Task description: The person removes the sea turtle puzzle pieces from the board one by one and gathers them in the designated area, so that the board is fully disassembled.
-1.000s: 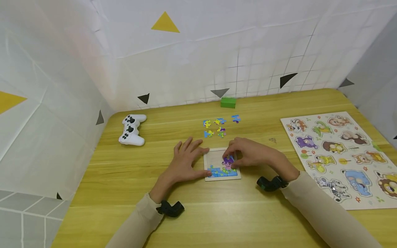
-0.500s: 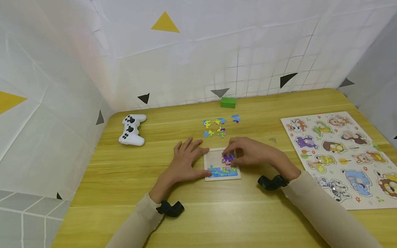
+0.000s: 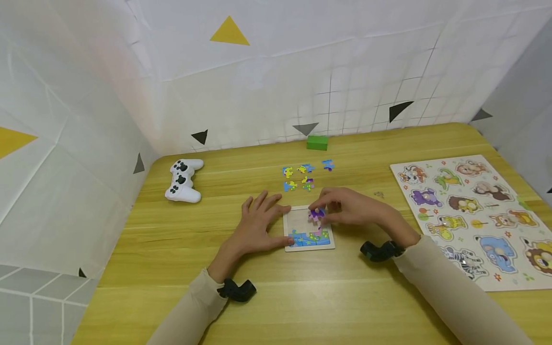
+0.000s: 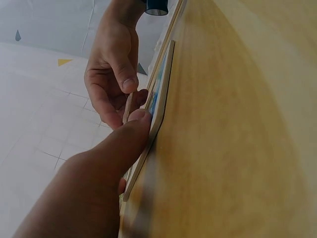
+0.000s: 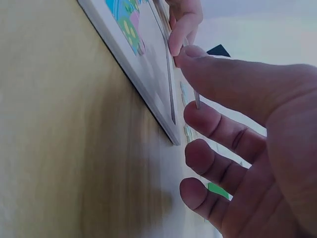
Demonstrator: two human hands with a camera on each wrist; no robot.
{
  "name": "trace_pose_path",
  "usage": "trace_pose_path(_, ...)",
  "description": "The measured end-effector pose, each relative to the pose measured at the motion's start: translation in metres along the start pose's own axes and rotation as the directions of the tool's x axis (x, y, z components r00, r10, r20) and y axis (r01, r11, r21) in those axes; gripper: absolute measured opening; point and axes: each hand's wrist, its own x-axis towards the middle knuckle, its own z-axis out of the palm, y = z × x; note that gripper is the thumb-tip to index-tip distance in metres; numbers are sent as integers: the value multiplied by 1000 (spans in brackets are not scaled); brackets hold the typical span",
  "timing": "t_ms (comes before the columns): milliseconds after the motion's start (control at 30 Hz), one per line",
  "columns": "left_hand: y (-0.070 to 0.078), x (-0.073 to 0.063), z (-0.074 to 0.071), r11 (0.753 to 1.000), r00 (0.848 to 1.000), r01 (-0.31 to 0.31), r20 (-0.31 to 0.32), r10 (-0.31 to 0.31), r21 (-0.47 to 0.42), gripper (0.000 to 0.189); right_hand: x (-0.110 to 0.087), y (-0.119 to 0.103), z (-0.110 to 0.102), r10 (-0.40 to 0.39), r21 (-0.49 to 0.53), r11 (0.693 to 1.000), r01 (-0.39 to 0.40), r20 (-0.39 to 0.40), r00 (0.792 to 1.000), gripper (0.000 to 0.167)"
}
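A small wooden puzzle tray (image 3: 298, 219) lies on the table, its lower row filled with blue, green and pink pieces (image 3: 307, 239). My left hand (image 3: 257, 225) spreads along the tray's left side, thumb on the lower left corner and index finger at the upper left one. Between thumb and index finger, my right hand (image 3: 351, 209) pinches a purple and pink puzzle piece (image 3: 316, 215) over the tray's upper right part. In the right wrist view the piece (image 5: 197, 100) shows edge-on, tilted above the tray.
Several loose puzzle pieces (image 3: 303, 169) lie beyond the tray, with a green block (image 3: 317, 143) behind them. A white game controller (image 3: 183, 180) rests at the left. To the right is a large animal puzzle board (image 3: 470, 225), partly under the right forearm (image 3: 457, 282).
My right hand has lifted the purple piece away from the lower row and shifted it slightly towards the tray's far side, tilting it. The left hand has stayed still.
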Motion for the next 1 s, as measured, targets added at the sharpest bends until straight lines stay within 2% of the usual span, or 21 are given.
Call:
trace_pose_path(367,0,0,-2,1000,1000,6,4,-6,-2,81,-3,8,-9,-30,2,1000,30,-95,995,34)
trace_pose_path(667,0,1,0,1000,1000,2,1,-2,-8,81,-6,24,-20,19,-8,1000,-20,-162,987,33)
trace_pose_path(800,0,1,1,1000,1000,0,-2,0,-1,81,-2,33,-25,36,-41,998,-44,-177,984,36)
trace_pose_path(1000,0,0,0,1000,1000,-12,-12,12,-13,81,6,40,-35,9,-108,994,-31,-200,980,34)
